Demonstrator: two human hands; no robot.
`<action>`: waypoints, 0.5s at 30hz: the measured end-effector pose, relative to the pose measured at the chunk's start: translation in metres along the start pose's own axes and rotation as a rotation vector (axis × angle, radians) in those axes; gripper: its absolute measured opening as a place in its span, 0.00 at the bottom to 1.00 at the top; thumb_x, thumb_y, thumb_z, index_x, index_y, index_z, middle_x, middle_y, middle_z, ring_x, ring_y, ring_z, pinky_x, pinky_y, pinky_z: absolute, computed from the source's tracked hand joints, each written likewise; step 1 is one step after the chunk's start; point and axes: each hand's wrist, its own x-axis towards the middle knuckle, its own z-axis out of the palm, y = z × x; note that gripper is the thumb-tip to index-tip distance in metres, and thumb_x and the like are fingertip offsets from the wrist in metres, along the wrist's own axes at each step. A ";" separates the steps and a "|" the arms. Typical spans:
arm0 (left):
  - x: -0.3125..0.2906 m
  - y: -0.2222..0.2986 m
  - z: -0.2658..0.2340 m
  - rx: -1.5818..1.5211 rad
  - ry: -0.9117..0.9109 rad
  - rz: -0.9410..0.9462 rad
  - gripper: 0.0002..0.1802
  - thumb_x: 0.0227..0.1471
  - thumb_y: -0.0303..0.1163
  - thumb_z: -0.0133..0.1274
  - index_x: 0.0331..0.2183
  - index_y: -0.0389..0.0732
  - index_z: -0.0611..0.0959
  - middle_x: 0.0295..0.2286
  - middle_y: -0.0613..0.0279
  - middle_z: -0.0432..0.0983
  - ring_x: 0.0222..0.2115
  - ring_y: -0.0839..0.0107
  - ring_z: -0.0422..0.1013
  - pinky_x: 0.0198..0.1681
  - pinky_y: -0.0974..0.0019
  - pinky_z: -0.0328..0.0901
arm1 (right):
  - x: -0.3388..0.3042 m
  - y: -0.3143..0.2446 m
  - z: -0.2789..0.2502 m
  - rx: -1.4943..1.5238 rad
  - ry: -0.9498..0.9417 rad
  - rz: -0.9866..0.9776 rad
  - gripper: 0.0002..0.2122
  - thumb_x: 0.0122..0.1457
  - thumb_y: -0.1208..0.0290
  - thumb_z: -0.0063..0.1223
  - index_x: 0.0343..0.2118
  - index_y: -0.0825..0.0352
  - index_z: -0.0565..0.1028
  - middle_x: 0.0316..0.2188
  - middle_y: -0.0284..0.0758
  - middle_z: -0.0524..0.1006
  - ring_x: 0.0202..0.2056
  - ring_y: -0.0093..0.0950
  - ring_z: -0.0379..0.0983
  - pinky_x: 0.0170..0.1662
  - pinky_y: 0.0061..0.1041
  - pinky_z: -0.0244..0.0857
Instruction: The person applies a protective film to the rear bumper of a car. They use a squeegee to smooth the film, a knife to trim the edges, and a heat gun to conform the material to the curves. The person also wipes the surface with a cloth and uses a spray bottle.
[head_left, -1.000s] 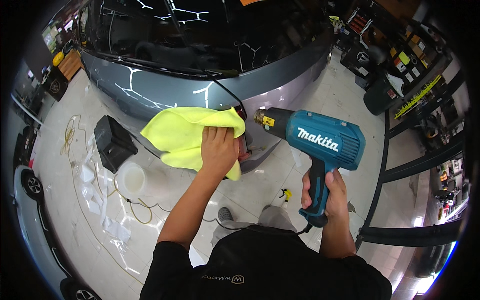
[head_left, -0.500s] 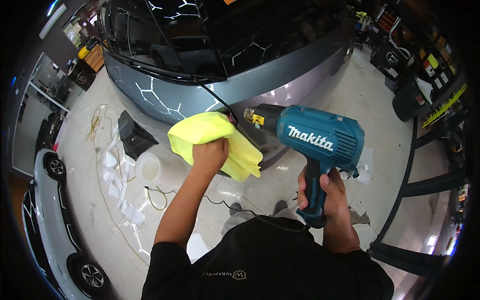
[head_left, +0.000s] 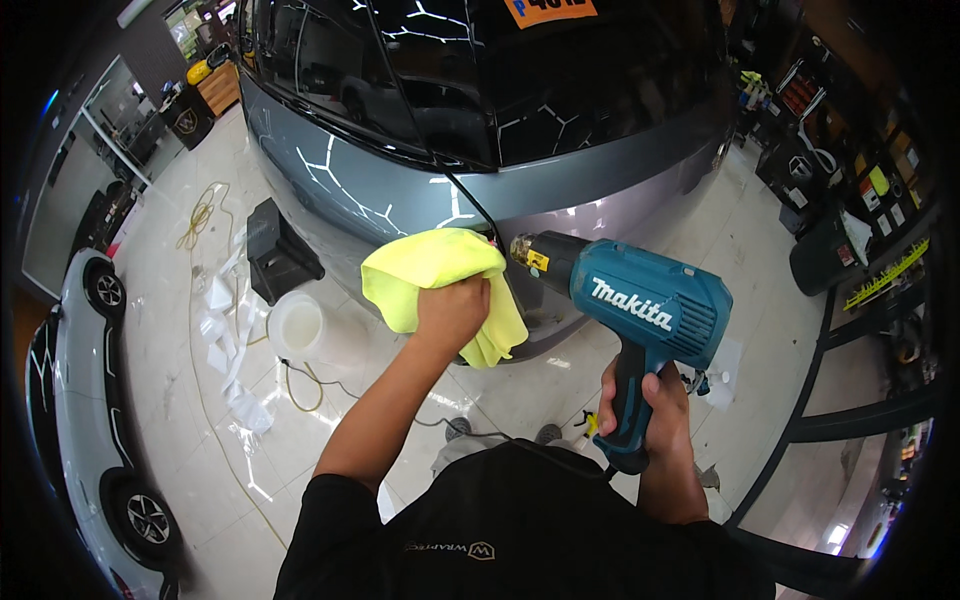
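Cloth (head_left: 430, 262) clenched in left fingers (head_left: 482, 294) partly hides a car (head_left: 360, 175), right fingers (head_left: 608, 395) gripping a heat gun (head_left: 650, 295), bucket (head_left: 335, 335) and stool (head_left: 280, 250) nearby.

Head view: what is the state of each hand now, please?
Left hand: closed, holding bright yellow fabric cloth.
Right hand: closed, holding teal-and-black pistol-shaped heat gun.

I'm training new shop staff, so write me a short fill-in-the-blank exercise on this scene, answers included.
1. The yellow cloth is in the person's ____ hand.
2. The right hand grips the heat gun by its ____.
3. The white bucket stands on the tiled ____.

Missing words: left; handle; floor.
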 end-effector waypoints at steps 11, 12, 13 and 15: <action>-0.005 -0.013 -0.004 -0.086 0.041 -0.017 0.14 0.42 0.30 0.53 0.35 0.36 0.80 0.32 0.52 0.75 0.33 0.55 0.72 0.37 0.56 0.67 | -0.004 0.007 0.012 -0.074 0.090 -0.066 0.28 0.52 0.55 0.55 0.46 0.76 0.62 0.27 0.42 0.72 0.22 0.30 0.73 0.25 0.27 0.69; -0.002 -0.011 -0.002 -0.082 0.054 -0.021 0.14 0.41 0.29 0.53 0.34 0.36 0.80 0.32 0.52 0.75 0.34 0.55 0.72 0.38 0.56 0.66 | -0.003 0.006 0.013 -0.092 0.084 -0.081 0.28 0.52 0.55 0.55 0.45 0.76 0.63 0.28 0.42 0.72 0.23 0.30 0.73 0.25 0.27 0.70; 0.002 -0.006 -0.004 -0.076 0.061 -0.028 0.13 0.40 0.29 0.53 0.33 0.36 0.81 0.32 0.52 0.75 0.34 0.54 0.72 0.39 0.56 0.66 | -0.002 0.004 0.017 -0.092 0.122 -0.038 0.27 0.50 0.56 0.57 0.43 0.76 0.66 0.29 0.42 0.73 0.25 0.31 0.73 0.27 0.27 0.70; 0.004 0.002 0.005 -0.016 -0.001 -0.027 0.13 0.40 0.28 0.52 0.32 0.36 0.81 0.32 0.52 0.75 0.34 0.54 0.72 0.39 0.56 0.66 | -0.004 0.007 0.010 -0.138 0.110 -0.015 0.26 0.50 0.58 0.56 0.43 0.76 0.66 0.29 0.42 0.73 0.25 0.31 0.73 0.27 0.27 0.70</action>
